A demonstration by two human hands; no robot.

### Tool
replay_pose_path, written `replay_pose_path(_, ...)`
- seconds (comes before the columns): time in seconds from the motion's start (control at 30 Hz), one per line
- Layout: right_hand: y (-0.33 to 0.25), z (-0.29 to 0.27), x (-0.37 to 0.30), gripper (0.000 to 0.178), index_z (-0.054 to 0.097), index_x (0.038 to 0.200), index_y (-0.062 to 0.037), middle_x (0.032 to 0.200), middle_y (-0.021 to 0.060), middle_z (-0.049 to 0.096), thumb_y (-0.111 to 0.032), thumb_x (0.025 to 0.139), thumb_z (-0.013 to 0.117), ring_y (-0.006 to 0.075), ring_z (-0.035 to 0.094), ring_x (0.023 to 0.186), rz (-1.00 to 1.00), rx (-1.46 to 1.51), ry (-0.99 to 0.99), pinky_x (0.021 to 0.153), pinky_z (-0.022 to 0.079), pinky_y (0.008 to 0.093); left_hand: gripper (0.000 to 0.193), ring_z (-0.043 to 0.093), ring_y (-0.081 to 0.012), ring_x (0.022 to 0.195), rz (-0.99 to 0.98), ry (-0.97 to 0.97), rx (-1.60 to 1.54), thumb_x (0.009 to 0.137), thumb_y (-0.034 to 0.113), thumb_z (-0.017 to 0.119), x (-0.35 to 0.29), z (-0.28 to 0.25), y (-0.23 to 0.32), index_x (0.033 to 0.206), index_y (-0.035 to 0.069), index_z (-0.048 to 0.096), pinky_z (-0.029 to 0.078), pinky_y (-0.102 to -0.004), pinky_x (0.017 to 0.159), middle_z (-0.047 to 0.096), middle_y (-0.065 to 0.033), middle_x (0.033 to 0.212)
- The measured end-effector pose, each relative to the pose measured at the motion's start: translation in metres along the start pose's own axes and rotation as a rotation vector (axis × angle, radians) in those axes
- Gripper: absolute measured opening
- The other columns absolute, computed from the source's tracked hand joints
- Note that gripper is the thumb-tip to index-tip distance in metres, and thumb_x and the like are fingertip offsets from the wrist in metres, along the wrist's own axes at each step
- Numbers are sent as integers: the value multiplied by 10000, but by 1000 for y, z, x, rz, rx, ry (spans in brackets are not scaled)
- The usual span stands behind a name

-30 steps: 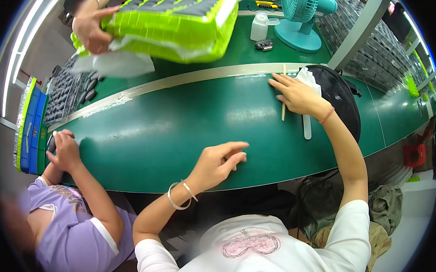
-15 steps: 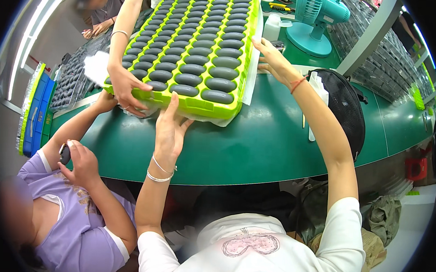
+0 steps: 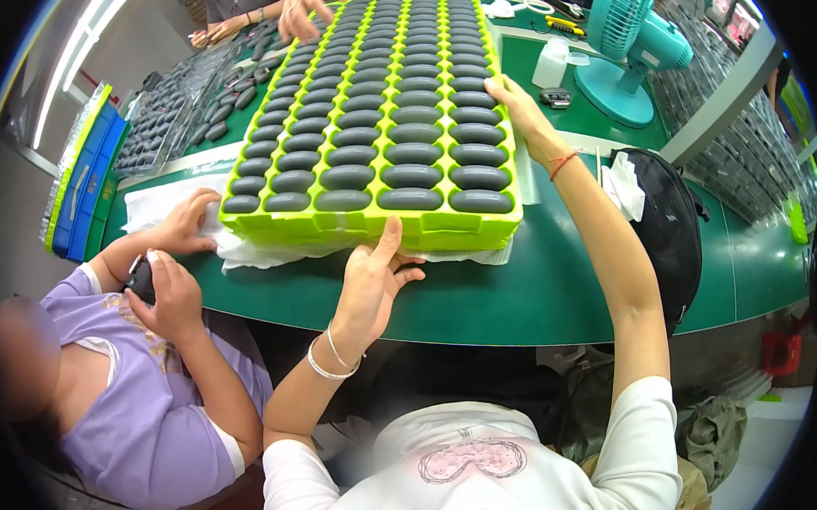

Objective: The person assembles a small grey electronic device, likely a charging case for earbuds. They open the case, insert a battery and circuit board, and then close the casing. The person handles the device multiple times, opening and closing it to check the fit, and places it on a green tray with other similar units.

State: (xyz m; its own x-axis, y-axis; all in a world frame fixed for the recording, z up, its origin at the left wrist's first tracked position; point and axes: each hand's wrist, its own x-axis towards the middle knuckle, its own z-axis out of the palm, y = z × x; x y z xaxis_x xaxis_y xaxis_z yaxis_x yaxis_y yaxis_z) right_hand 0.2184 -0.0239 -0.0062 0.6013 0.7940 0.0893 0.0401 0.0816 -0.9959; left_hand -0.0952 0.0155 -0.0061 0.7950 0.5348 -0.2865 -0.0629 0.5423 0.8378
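Observation:
A bright green tray (image 3: pixel 373 232) full of dark grey oval pieces (image 3: pixel 343 176) lies in front of me over white sheeting (image 3: pixel 178 199). My left hand (image 3: pixel 373 285) grips the middle of its near side, thumb against the front wall and fingers at the lower edge. On the right, my right hand (image 3: pixel 524 114) holds the tray's side wall, with some fingers hidden. Another person's hand (image 3: pixel 307 0) hovers with spread fingers at the far left rim. To my left, a co-worker in a purple shirt holds a small dark object (image 3: pixel 139 280); their other hand is near the sheeting.
A teal fan (image 3: pixel 627 59), a white bottle (image 3: pixel 552 63) and a black mesh bag (image 3: pixel 662 239) stand right of the tray on the green table (image 3: pixel 571 289). Loose ovals (image 3: pixel 216 119) lie left of it. Blue and green crates (image 3: pixel 88 186) are stacked at the far left.
The tray has shifted right and nearer to me, my hands moving with it. The other person's hand has left the tray's near left corner and is now at its far left.

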Motion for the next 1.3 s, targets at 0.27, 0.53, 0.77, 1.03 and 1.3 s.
replay_pose_path(0.27,4,-3,18,509,403,1406,-55,1214,67,578,-316,984,513,126,570,995,-31,182,-25,868,469,291,425,624,-176,897,27,-44,-10,936,405,600,23,-1,6,1079,5,577,505,-296,769,630,-85,998)
replay_pose_path(0.53,6,-3,-10,587,340,1432,-36,1322,82,511,-381,984,501,147,492,1156,-10,148,-23,1003,375,294,268,637,-176,857,0,-63,-19,956,134,549,-1,-18,-4,1168,-29,532,507,-280,764,620,-93,986)
replay_pose_path(0.77,-4,21,-33,626,271,1472,-85,1381,100,454,-435,989,462,182,434,1231,-2,200,-66,1055,332,325,190,599,-101,760,11,-198,345,944,103,569,-4,-11,-18,1075,-21,629,498,-226,667,630,-54,849)
replay_pose_path(1.03,-4,-7,-58,573,390,1398,13,1375,164,455,-389,995,462,234,400,1317,-251,-366,202,1068,335,345,156,601,-81,696,255,-311,749,933,58,561,3,-7,-33,1037,-17,650,503,-205,583,644,-55,859)
replay_pose_path(1.3,-56,-14,-185,310,559,1203,3,1049,84,631,-110,917,599,153,609,881,-211,-424,-160,812,473,286,136,625,-134,663,21,-696,583,913,110,592,-44,-11,-39,963,7,668,503,-249,596,668,-79,808)
